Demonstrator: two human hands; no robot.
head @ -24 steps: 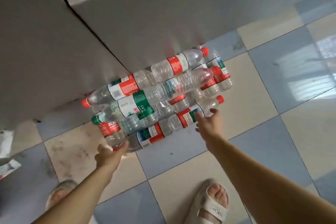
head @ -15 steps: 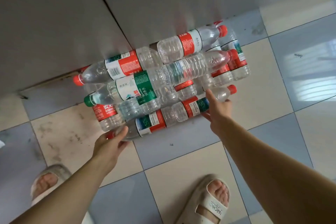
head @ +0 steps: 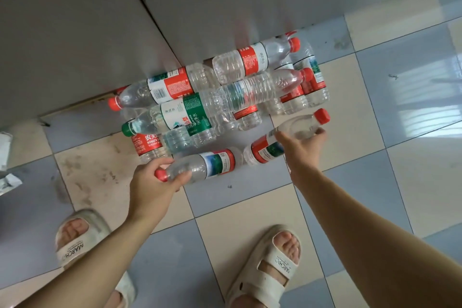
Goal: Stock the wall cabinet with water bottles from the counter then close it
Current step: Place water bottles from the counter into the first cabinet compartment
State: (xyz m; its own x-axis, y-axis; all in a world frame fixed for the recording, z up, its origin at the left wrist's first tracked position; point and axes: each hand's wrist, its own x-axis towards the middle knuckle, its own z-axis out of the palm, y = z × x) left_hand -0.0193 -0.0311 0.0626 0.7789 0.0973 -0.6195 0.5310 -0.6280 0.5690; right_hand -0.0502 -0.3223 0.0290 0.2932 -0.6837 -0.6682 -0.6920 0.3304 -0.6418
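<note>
The pale slide sandal on the right foot reads "MARCH" across its strap, and so does the matching left sandal. A clear plastic bottle with a red label shows "NONGFU"; its Chinese characters, and those on the other bottles, are too small to read.

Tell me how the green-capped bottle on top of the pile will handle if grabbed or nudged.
The green-capped bottle lies on its side across other bottles in the pile, so a nudge would probably roll it off. Its clear ribbed body looks thin and possibly empty: likely light, and it may dent under a firm grip. The smooth label band could be slippery.
</note>
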